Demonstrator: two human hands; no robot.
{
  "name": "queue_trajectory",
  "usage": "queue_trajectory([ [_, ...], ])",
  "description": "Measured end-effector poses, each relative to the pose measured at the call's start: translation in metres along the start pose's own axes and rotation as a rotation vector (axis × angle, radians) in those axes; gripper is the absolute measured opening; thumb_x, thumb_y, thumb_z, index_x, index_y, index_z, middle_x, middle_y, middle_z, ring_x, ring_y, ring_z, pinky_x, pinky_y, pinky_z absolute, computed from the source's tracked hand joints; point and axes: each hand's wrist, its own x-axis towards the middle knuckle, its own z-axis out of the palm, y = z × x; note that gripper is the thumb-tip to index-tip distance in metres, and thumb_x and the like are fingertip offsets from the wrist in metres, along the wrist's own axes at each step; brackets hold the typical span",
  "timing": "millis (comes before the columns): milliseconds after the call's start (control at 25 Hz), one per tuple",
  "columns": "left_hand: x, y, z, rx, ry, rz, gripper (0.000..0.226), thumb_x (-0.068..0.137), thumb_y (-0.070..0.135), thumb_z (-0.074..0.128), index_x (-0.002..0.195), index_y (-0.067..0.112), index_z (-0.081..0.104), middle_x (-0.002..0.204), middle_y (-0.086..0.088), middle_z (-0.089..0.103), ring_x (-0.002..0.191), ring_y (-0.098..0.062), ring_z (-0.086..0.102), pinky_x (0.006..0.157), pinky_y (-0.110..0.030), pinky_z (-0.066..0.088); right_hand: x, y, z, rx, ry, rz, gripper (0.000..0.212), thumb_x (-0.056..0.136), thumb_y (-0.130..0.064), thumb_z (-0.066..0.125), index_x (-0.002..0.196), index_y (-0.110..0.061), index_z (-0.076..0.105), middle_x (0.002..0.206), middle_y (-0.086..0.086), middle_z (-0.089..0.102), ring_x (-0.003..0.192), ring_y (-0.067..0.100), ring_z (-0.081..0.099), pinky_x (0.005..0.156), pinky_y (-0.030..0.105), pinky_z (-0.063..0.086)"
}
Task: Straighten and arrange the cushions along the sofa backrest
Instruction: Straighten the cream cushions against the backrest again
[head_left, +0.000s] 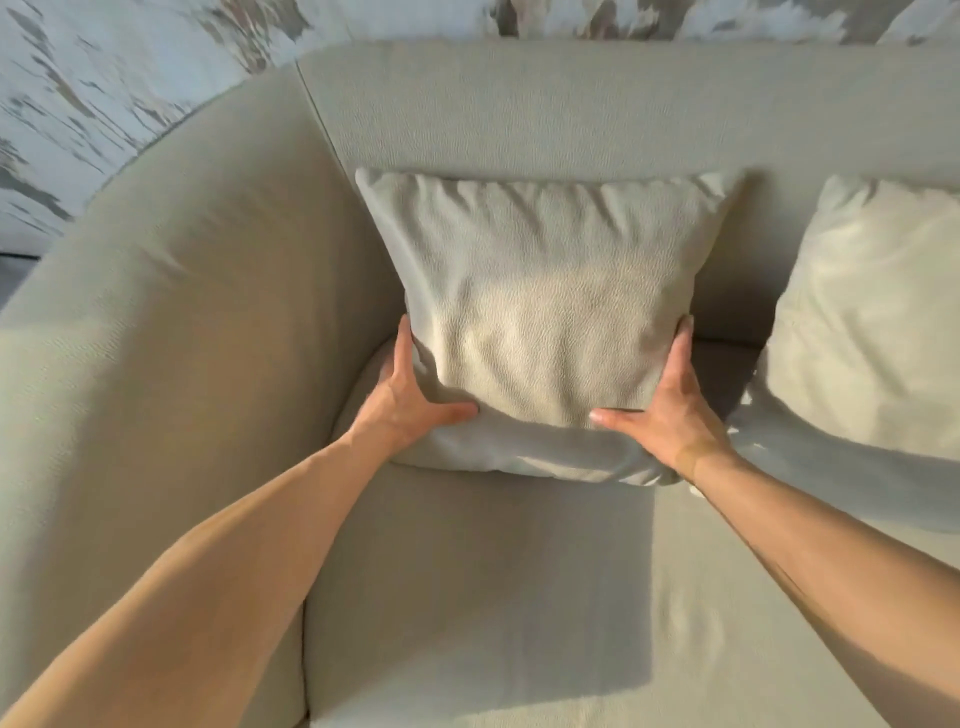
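1. We see a square beige cushion (545, 312) standing upright on the sofa seat (467, 597), its back leaning against the backrest (545, 114).
2. The cushion sits between our two hands, which grip it low on its sides.
3. Our left hand (410, 395) clasps the cushion's lower left edge: the fingers run up along the side and the thumb presses across the front face, pointing toward the middle.
4. Our right hand (670, 400) mirrors it on the lower right edge, fingers up the side and thumb laid on the front, pointing inward.
5. Both hands are closed on the cushion; the fabric dents and folds between the two thumbs, and the bottom bulges out toward us below them.
6. The sofa's curved armrest (171, 322) rises just to the left of the cushion, near our left hand.
7. A second, paler cushion (872, 322) leans against the backrest to the right, apart from the first one, with a shaded gap of seat between them.
8. Behind the backrest runs a wall (104, 78) with a mottled grey and white pattern.
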Motion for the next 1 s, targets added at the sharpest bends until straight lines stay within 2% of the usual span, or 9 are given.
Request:
queue_trajectory([
  [120, 0.007, -0.001, 0.003, -0.022, -0.02, 0.058, 0.145, 0.053, 0.058, 0.088, 0.147, 0.052, -0.023, 0.161, -0.003, 0.023, 0.136, -0.026, 0.046, 0.107, -0.039, 0.041, 0.004, 0.005, 0.008, -0.063, 0.03, -0.008, 0.149, 0.054, -0.047, 0.09, 0.148, -0.034, -0.024, 0.164, -0.001, 0.01, 0.141, 0.025, 0.036, 0.101, 0.044, 0.041],
  [200, 0.007, -0.003, 0.001, -0.021, -0.038, 0.091, 0.145, 0.052, 0.06, 0.088, 0.144, 0.056, -0.024, 0.163, 0.0, 0.022, 0.14, -0.024, 0.043, 0.11, -0.041, 0.039, 0.005, 0.002, 0.011, -0.002, 0.027, -0.019, 0.15, 0.051, -0.045, 0.092, 0.15, -0.035, -0.021, 0.162, 0.0, 0.017, 0.14, 0.024, 0.038, 0.104, 0.043, 0.039],
  [320, 0.007, -0.002, -0.001, -0.086, -0.05, 0.109, 0.142, 0.052, 0.058, 0.087, 0.145, 0.059, -0.019, 0.159, 0.001, 0.034, 0.134, -0.024, 0.049, 0.108, -0.04, 0.041, 0.005, 0.0, 0.014, 0.073, 0.024, -0.012, 0.149, 0.049, -0.043, 0.093, 0.151, -0.037, -0.016, 0.16, 0.002, 0.025, 0.139, 0.024, 0.04, 0.11, 0.041, 0.036],
  [480, 0.008, -0.004, -0.011, -0.174, -0.007, 0.122, 0.135, 0.059, 0.046, 0.09, 0.148, 0.058, -0.01, 0.148, 0.007, 0.044, 0.13, -0.019, 0.05, 0.102, -0.03, 0.039, -0.001, -0.013, 0.022, 0.045, 0.014, -0.048, 0.144, 0.054, -0.046, 0.09, 0.153, -0.033, -0.014, 0.16, -0.003, 0.024, 0.139, 0.023, 0.039, 0.105, 0.037, 0.038],
  [600, 0.007, -0.022, -0.025, -0.19, 0.009, 0.095, 0.136, 0.053, 0.051, 0.09, 0.145, 0.064, -0.009, 0.151, 0.008, 0.041, 0.133, -0.018, 0.047, 0.109, -0.039, 0.039, -0.001, -0.031, 0.034, 0.037, -0.012, -0.074, 0.141, 0.056, -0.049, 0.088, 0.151, -0.039, -0.016, 0.158, -0.006, 0.029, 0.136, 0.022, 0.043, 0.102, 0.04, 0.043],
  [720, 0.008, -0.033, -0.036, -0.159, -0.019, 0.11, 0.141, 0.051, 0.05, 0.091, 0.147, 0.06, -0.012, 0.157, 0.006, 0.032, 0.14, -0.016, 0.037, 0.113, -0.037, 0.034, -0.001, -0.042, 0.042, 0.029, -0.005, -0.074, 0.139, 0.057, -0.05, 0.087, 0.151, -0.04, -0.016, 0.159, -0.004, 0.027, 0.137, 0.026, 0.042, 0.101, 0.042, 0.044],
  [840, 0.009, -0.03, -0.035, -0.151, -0.031, 0.141, 0.143, 0.051, 0.048, 0.092, 0.148, 0.058, -0.013, 0.157, 0.004, 0.032, 0.142, -0.016, 0.035, 0.114, -0.041, 0.034, -0.002, -0.04, 0.038, 0.009, 0.019, -0.068, 0.137, 0.058, -0.052, 0.086, 0.151, -0.041, -0.014, 0.158, -0.006, 0.03, 0.136, 0.028, 0.044, 0.098, 0.043, 0.047],
  [1000, 0.01, -0.027, -0.029, -0.1, -0.063, 0.137, 0.142, 0.056, 0.048, 0.091, 0.13, 0.072, -0.028, 0.162, 0.001, 0.022, 0.144, -0.02, 0.032, 0.115, -0.042, 0.034, 0.001, -0.035, 0.036, -0.009, 0.011, -0.06, 0.136, 0.06, -0.05, 0.085, 0.15, -0.04, -0.016, 0.16, -0.007, 0.025, 0.137, 0.03, 0.043, 0.097, 0.044, 0.045],
])
